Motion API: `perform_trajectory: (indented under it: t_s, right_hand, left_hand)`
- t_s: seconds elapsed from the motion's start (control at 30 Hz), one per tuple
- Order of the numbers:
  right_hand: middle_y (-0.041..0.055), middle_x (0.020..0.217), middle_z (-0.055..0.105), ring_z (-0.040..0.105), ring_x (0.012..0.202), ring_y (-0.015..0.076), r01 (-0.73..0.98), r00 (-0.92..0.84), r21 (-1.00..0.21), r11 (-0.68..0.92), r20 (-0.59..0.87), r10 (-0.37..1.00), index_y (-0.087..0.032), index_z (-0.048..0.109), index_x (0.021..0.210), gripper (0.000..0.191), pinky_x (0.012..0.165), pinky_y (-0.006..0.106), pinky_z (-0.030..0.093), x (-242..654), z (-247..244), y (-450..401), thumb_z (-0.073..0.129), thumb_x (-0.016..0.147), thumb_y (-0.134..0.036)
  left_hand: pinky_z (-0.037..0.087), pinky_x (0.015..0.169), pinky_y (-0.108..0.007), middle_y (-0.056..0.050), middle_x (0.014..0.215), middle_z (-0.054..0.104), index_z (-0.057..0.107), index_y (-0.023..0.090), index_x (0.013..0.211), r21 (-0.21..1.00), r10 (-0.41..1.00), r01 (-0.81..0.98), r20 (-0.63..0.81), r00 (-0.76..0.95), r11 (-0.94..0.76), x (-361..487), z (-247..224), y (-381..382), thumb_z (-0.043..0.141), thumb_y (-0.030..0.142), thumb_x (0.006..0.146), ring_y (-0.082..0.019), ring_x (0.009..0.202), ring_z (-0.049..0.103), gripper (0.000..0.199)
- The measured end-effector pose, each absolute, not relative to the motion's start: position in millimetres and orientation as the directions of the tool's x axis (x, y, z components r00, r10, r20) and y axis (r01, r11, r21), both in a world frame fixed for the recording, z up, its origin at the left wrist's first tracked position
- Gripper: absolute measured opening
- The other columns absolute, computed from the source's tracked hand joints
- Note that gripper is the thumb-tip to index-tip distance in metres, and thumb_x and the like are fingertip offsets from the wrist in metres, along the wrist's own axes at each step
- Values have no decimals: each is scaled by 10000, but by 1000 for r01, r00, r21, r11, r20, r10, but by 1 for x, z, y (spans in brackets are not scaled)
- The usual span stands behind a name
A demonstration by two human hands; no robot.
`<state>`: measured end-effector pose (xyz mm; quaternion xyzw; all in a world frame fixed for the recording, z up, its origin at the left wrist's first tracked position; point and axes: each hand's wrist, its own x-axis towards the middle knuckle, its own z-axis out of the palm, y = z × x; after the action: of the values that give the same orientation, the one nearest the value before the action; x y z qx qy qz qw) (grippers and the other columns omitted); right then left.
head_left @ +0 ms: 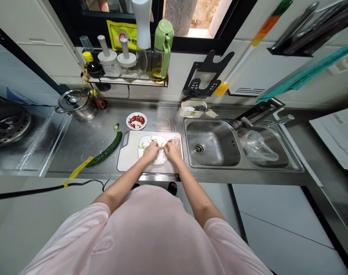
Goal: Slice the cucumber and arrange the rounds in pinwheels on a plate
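A white plate (143,152) with several thin cucumber slices (143,145) arranged on it lies on a white cutting board (128,158). Over the plate's middle, my left hand (151,152) has its fingers bent and closed; what they hold is hidden. My right hand (172,150) is at the plate's right edge, its fingertips pinched on a small pale-green piece that looks like a cucumber slice. The fingertips of both hands nearly meet. A cut cucumber (106,152) lies left of the board, with a small cucumber end piece (116,126) behind it.
A small white plate (137,127) of chopped red pieces stands behind the board. To the right is a double sink (212,143) with a plastic bag (256,147) in its right basin. A lidded pot (78,105) stands back left, below a spice shelf (130,81).
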<state>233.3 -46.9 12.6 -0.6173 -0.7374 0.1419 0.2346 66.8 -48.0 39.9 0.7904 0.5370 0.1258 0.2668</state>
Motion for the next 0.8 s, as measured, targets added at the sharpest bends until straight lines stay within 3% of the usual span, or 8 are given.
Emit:
perform_trajectory:
  t_s: [0.3, 0.8]
  right_hand:
    - [99, 1126, 513, 401, 1080, 278, 866, -114, -472, 165, 135, 984, -199, 634, 829, 110, 863, 393, 413, 234, 10, -47, 547, 853, -261]
    - [97, 1057, 524, 418, 1056, 278, 829, -71, -536, 159, 182, 981, -205, 625, 830, 78, 907, 414, 400, 240, 12, -45, 562, 826, -250]
  left_hand:
    - [396, 805, -276, -73, 1138, 534, 652, 288, 1157, 390, 889, 855, -159, 430, -343, 69, 43, -47, 421, 215, 913, -211, 1111, 445, 344]
    - [404, 784, -291, -67, 1085, 537, 668, 304, 1136, 420, 899, 831, -75, 432, -364, 66, 42, -46, 439, 203, 890, -209, 1035, 462, 352]
